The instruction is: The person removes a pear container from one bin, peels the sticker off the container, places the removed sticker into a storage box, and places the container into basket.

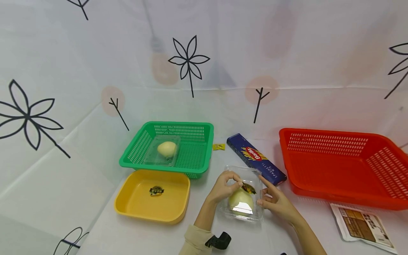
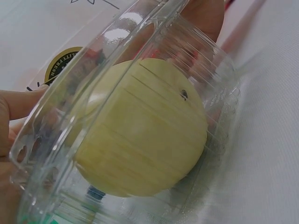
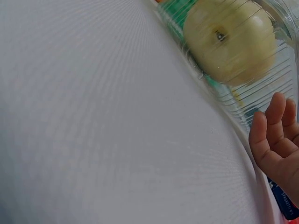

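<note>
A clear plastic clamshell box (image 1: 259, 212) with a pale yellow-green, pear-like fruit (image 1: 241, 201) inside sits on the table between the hands. My left hand (image 1: 223, 186) pinches the edge of a black-and-gold sticker (image 1: 249, 188) over the lid with thumb and index finger. In the left wrist view the sticker (image 2: 60, 63) shows lettering along its rim, at the thumb tip. My right hand (image 1: 278, 202) rests against the box's right side, index finger stretched along the edge and thumb touching the wall. The right wrist view shows its fingers (image 3: 275, 112) loosely bent beside the box.
A green basket (image 1: 194, 170) holds another boxed fruit (image 1: 167, 149). In front of it stands a yellow tray (image 1: 127, 205) with a similar sticker (image 1: 156, 191). A blue spaghetti box (image 1: 251, 156), small yellow packet (image 1: 219, 146), red basket (image 1: 328, 191) and brown-white pouch (image 1: 363, 226) lie around.
</note>
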### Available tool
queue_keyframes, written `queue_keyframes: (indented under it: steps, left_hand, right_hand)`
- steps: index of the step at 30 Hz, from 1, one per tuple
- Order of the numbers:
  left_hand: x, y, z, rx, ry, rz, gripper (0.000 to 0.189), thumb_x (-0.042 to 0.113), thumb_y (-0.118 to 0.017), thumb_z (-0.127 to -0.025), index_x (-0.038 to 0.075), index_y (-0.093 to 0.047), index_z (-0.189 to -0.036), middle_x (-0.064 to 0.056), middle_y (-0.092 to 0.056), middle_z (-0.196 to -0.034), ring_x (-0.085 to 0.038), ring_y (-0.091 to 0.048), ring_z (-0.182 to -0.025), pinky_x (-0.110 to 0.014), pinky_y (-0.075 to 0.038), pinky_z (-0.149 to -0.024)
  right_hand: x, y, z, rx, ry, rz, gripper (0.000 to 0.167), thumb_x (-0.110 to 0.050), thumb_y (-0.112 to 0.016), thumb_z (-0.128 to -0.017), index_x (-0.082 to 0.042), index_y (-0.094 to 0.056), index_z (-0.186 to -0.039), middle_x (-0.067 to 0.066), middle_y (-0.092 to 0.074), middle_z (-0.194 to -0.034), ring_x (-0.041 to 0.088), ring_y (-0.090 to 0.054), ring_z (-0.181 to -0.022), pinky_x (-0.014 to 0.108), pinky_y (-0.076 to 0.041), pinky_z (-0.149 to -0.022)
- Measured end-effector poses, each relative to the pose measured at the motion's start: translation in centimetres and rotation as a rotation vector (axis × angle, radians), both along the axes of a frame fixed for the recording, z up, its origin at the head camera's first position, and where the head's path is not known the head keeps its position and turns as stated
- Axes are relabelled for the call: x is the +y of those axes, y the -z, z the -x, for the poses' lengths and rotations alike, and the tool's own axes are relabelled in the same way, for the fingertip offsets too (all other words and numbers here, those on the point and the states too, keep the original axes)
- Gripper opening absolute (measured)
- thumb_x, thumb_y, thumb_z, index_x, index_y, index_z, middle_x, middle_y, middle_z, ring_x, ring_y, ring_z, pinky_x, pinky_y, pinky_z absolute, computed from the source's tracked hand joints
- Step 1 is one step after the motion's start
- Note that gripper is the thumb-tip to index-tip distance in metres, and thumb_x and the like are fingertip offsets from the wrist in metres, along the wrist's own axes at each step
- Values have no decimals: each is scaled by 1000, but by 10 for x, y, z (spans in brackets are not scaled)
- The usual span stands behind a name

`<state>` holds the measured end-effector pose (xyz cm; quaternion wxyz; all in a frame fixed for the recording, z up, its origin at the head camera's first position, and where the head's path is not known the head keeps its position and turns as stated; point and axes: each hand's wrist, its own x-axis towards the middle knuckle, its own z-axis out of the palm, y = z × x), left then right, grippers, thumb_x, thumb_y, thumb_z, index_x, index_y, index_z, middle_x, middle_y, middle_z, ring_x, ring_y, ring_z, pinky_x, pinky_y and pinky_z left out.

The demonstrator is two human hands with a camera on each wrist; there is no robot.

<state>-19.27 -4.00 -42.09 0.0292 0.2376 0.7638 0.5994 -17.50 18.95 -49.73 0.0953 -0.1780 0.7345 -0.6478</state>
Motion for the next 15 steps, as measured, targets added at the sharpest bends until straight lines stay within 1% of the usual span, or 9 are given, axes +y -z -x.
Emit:
queue_keyframes:
  steps: [8, 15]
  left_hand:
    - [0, 0, 0, -28, -3, -22, 7, -7, -59, -82, -13, -62, -82, -26, -61, -91, -16, -51, -95, -41, -27, -106]
    - [0, 3, -1, -28, -9, -43, 7, -6, -60, -82, -13, -62, -82, -26, -61, -92, -12, -50, -94, -38, -29, -104]
  right_hand:
    - [-2, -1, -1, 8, -11, 18, 79, 0, -64, -85, -4, -16, -149, 17, -39, -98, 8, -55, -68, 19, -43, -57]
    - [-1, -1, 0, -24, 11, -16, 81, -5, -66, -86, -6, -16, -149, 17, -39, -99, 9, -56, -68, 19, -46, -60]
